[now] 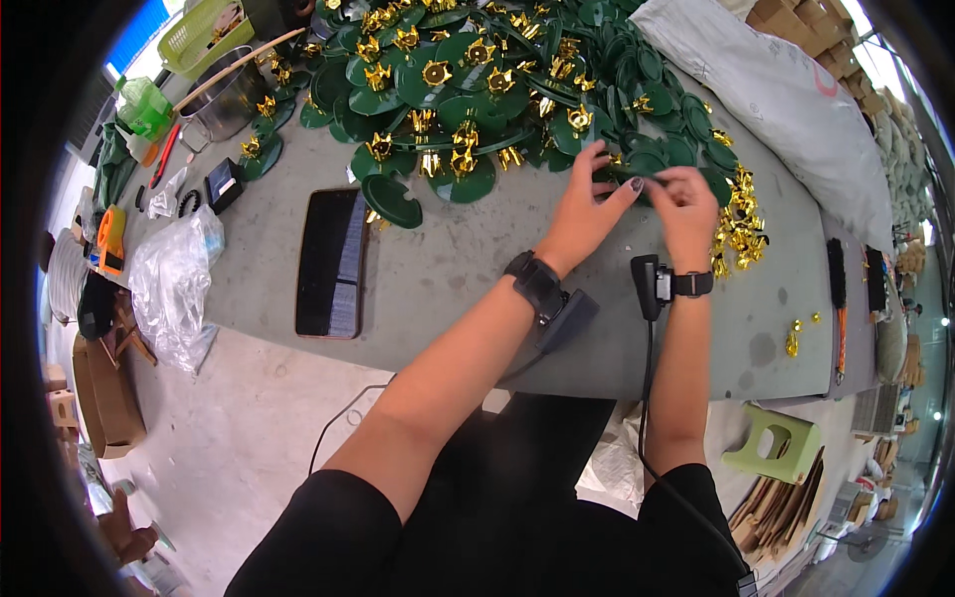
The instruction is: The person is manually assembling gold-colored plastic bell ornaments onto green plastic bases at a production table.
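My left hand (585, 214) is at the front edge of the green pile, its fingers curled and the thumb pointing right. It grips a dark green plastic disc (625, 175), which the fingers partly cover. Close by on the right, my right hand (688, 211) is closed in a pinch at the disc's side; what lies between its fingertips is too small to make out. Ahead spreads a heap of green discs (378, 99), many with gold crown-shaped pieces (436, 74) on them. Loose gold pieces (738, 224) lie in a pile right of my right hand.
A phone (330, 264) lies on the grey table (448, 328). To the left are a clear plastic bag (177, 279), a black box (224, 184) and a metal pot (214, 99). A white sack (786, 109) borders the right; a green stool (776, 443) stands below.
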Demonstrator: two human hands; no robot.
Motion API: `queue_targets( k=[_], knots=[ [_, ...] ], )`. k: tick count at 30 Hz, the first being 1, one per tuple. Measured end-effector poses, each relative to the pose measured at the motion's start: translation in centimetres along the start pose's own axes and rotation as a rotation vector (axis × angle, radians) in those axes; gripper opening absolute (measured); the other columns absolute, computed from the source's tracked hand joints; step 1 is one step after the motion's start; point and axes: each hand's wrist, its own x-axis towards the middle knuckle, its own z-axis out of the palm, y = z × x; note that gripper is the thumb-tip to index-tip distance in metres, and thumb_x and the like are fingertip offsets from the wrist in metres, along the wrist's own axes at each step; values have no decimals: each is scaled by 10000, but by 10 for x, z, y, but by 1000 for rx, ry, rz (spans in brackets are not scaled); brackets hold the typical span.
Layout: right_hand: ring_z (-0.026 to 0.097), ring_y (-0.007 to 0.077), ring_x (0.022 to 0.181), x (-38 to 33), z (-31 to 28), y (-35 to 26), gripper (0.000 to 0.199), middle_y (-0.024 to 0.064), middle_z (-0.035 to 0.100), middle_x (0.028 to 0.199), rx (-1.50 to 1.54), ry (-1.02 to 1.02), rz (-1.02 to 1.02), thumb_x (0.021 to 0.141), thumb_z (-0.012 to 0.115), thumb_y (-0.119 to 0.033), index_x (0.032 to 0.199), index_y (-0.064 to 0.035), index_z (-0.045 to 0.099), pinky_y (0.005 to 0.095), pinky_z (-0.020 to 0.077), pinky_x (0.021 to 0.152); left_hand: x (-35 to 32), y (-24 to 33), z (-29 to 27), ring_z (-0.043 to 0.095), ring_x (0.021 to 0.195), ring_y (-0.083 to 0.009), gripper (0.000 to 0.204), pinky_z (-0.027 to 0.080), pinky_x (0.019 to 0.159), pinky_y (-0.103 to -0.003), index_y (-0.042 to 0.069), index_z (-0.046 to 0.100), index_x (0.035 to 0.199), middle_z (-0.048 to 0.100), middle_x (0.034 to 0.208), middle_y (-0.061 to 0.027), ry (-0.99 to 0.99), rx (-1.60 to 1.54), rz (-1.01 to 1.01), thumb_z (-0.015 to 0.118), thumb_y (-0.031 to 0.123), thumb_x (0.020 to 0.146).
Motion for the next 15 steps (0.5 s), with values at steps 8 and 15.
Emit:
queue_targets(
  k=[8,15],
  knots=[
    [461,25,602,-6,-3,-33,198,-33,525,675,371,-252,103,802,664,-101,975,-19,610,183,376,543,6,26,-14,537,962,-217,573,470,791,-305,106,205,1371,443,1269,-114,-41,-654,-334,451,37,858],
    [512,41,676,-11,28,-28,183,-6,582,752,615,50,211,849,634,-171,906,-6,581,191,415,590,-1,10,-4,538,972,-150,490,440,830,-263,44,307,1343,507,1206,-91,-170,-458,-286,450,47,874]
  ],
)
